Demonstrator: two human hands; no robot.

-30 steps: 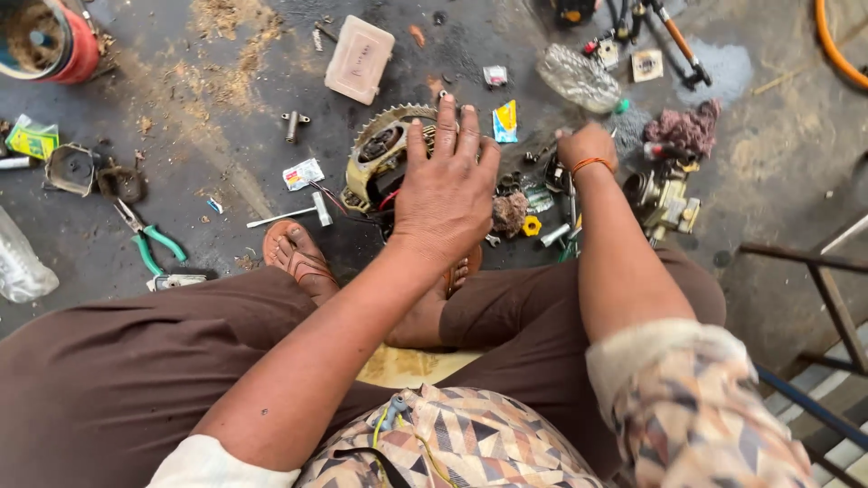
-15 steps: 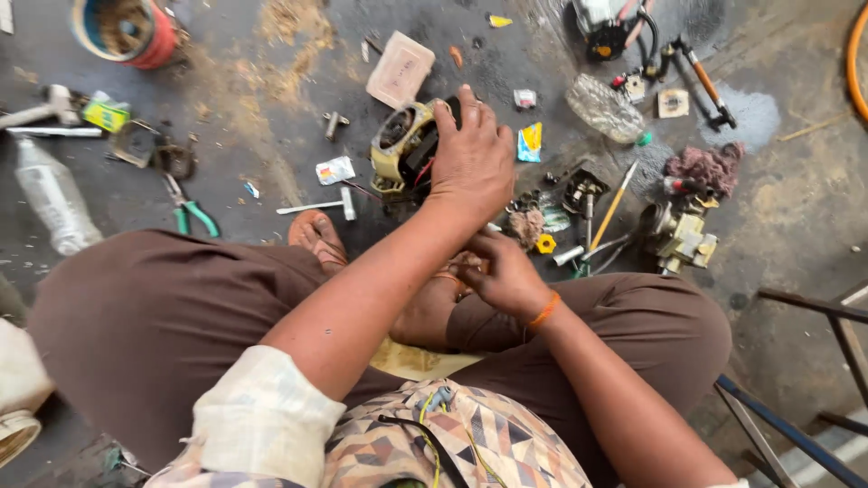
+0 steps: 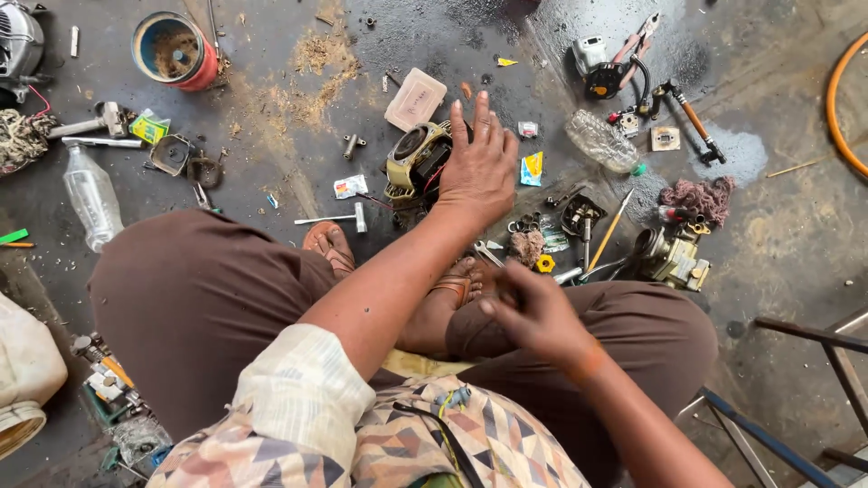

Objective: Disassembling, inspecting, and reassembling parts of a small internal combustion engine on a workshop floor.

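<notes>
My left hand (image 3: 476, 169) lies palm down on a round metal motor part (image 3: 418, 161) on the dark floor, fingers spread over its top and thumb at its side. My right hand (image 3: 533, 312), with an orange band at the wrist, hovers blurred above my crossed legs near my sandalled foot (image 3: 457, 285). Its fingers are curled, and whether they hold something small is not visible. A pile of small metal parts and a yellow nut (image 3: 544, 263) lies just beyond it.
A white box (image 3: 415, 98), a T-shaped wrench (image 3: 336, 218), a carburettor-like part (image 3: 674, 258), a rag (image 3: 698, 199), clear plastic bottles (image 3: 89, 194), a red-and-blue tin (image 3: 174, 50) and pliers (image 3: 640, 41) are scattered around. A metal frame (image 3: 814, 334) stands at the right.
My right hand has drawn back from the parts on the floor at the right to above my lap. The left hand has stayed on the motor part while the view shifted.
</notes>
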